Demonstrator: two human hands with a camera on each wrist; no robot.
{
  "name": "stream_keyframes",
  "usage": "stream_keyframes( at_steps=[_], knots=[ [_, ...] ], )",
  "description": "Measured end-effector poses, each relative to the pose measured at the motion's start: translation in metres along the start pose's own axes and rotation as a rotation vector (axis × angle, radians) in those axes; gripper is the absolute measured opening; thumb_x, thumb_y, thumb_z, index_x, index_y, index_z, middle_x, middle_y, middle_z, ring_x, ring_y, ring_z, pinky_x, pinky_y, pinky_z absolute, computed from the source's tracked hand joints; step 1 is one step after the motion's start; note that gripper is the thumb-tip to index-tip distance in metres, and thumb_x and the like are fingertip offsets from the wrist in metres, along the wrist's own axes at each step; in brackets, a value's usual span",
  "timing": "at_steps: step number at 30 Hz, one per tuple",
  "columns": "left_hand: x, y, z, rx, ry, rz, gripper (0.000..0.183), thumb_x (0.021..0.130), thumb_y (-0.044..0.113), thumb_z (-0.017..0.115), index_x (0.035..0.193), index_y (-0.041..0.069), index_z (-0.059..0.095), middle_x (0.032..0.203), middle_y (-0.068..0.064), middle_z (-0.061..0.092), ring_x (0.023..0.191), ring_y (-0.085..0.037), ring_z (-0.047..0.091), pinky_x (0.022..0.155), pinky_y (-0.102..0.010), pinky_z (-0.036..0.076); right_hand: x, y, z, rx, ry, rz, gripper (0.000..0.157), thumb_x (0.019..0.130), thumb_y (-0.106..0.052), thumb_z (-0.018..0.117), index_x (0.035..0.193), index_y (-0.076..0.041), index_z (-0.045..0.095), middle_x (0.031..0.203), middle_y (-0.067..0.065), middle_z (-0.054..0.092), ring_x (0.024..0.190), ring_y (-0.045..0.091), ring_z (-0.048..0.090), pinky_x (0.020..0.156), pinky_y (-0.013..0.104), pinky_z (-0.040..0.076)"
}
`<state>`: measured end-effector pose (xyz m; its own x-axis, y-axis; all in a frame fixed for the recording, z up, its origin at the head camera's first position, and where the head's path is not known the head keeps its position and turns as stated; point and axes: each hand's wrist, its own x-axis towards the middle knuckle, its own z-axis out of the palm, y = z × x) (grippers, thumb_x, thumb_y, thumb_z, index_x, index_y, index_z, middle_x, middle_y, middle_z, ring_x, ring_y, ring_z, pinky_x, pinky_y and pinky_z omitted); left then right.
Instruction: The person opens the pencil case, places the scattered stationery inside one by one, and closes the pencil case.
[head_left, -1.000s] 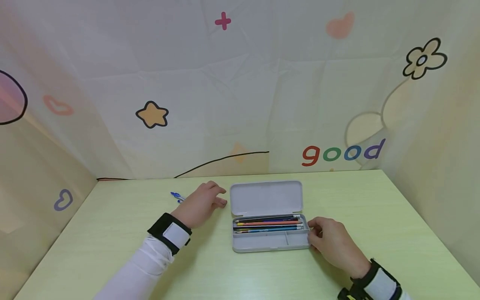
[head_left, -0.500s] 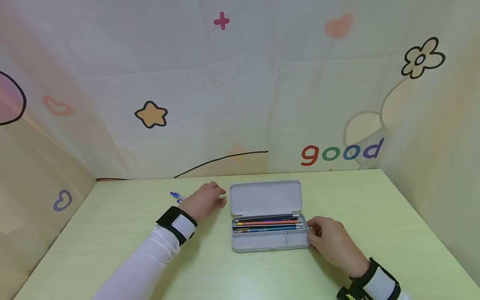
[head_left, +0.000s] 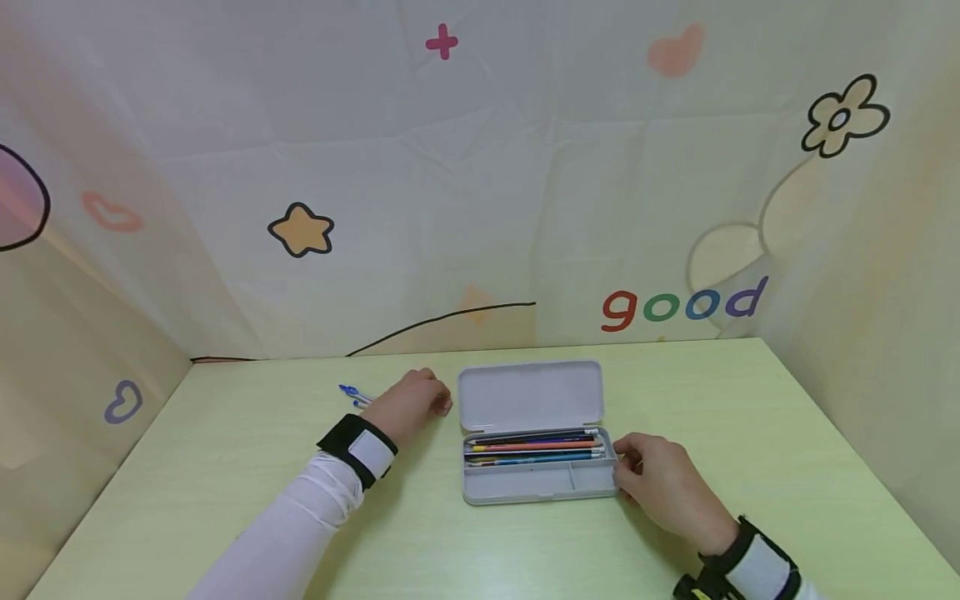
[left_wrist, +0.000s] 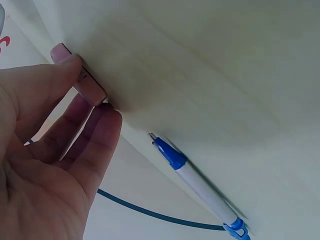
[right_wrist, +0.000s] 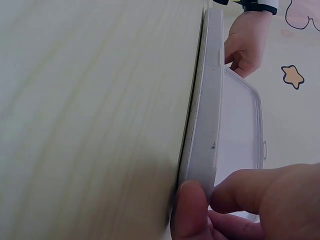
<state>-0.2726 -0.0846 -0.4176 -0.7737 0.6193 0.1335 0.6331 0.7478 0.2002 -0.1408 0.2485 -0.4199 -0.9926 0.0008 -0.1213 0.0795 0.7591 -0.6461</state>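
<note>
My left hand (head_left: 408,406) is left of the lid of an open grey pencil case (head_left: 517,482). In the left wrist view its thumb and fingers pinch a small pink eraser (left_wrist: 90,90) with dark print, close to the table surface. The head view hides the eraser behind the hand. Several pencils (head_left: 532,448) lie in the case's back compartment, and the lid (head_left: 531,396) is folded back. At the case's right end, my right hand (head_left: 667,479) grips the corner; the right wrist view shows thumb and fingers on the case's side wall (right_wrist: 202,130).
A blue and white pen (left_wrist: 200,190) lies on the table beside the left hand, with its tip towards the fingers. Behind the table (head_left: 225,467) hangs a printed curtain (head_left: 480,167), and more curtain flanks both sides.
My left hand has closed its fingers inward, and its forearm has shifted slightly right. The right hand and the pencil case stay put.
</note>
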Motion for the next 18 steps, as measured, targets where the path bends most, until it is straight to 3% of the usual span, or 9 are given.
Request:
stream_keyframes(
  at_steps=[5, 13, 18],
  knots=[
    [-0.0017, -0.0013, 0.0018, -0.008, -0.003, -0.029, 0.004, 0.092, 0.006, 0.068, 0.092, 0.008, 0.072, 0.09, -0.003, 0.057, 0.088, -0.022, 0.053, 0.083, -0.034, 0.047, -0.0005, -0.0004, -0.0003, 0.007, 0.0, 0.001, 0.025, 0.091, -0.005, 0.062, 0.115, 0.001, 0.065, 0.078, 0.004, 0.057, 0.065, 0.015, 0.055, 0.054, 0.027, 0.048],
    [-0.0053, -0.0052, 0.0078, -0.022, 0.059, -0.004, 0.003, 0.091, 0.008, 0.069, 0.089, 0.008, 0.071, 0.081, 0.0, 0.053, 0.081, -0.019, 0.05, 0.077, -0.031, 0.045, -0.0007, -0.0005, 0.0004, 0.003, 0.004, 0.005, 0.025, 0.091, -0.005, 0.063, 0.115, 0.001, 0.065, 0.079, 0.003, 0.057, 0.066, 0.015, 0.054, 0.055, 0.027, 0.048],
    [-0.0094, -0.0049, 0.0087, -0.029, 0.061, -0.018, 0.007, 0.092, 0.014, 0.07, 0.089, 0.008, 0.07, 0.081, 0.0, 0.053, 0.081, -0.018, 0.049, 0.077, -0.03, 0.044, -0.0012, -0.0002, 0.0009, 0.008, 0.008, 0.001, 0.025, 0.091, -0.005, 0.062, 0.115, 0.001, 0.064, 0.079, 0.004, 0.057, 0.065, 0.015, 0.054, 0.054, 0.027, 0.048]
  ],
)
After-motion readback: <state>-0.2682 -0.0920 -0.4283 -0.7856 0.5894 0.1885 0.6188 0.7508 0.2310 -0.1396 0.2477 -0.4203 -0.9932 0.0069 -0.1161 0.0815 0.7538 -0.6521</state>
